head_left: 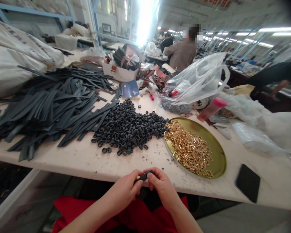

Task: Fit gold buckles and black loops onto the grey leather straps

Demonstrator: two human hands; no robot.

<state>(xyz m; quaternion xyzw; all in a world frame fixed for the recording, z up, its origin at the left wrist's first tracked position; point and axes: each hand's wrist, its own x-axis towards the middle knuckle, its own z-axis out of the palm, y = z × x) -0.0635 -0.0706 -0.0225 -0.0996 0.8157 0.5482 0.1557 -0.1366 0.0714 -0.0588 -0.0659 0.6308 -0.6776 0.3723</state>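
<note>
Dark strip piece (143,177), one: partly covered by both hands, its full shape hard to make out; held at the near edge of the surface (82,163). White sack (12,64): cut off at left. Fingers of the left hand (128,185) and right hand (160,183): closed, the piece pinched between thumbs and fingertips. Round brass-coloured tray (217,158): gold-coloured metal buckles (190,150) heaped within. Pale carton (120,75): dark and pink items held, not clearly identified. Clear plastic bag (199,82): contents partly obscured by folds.
</note>
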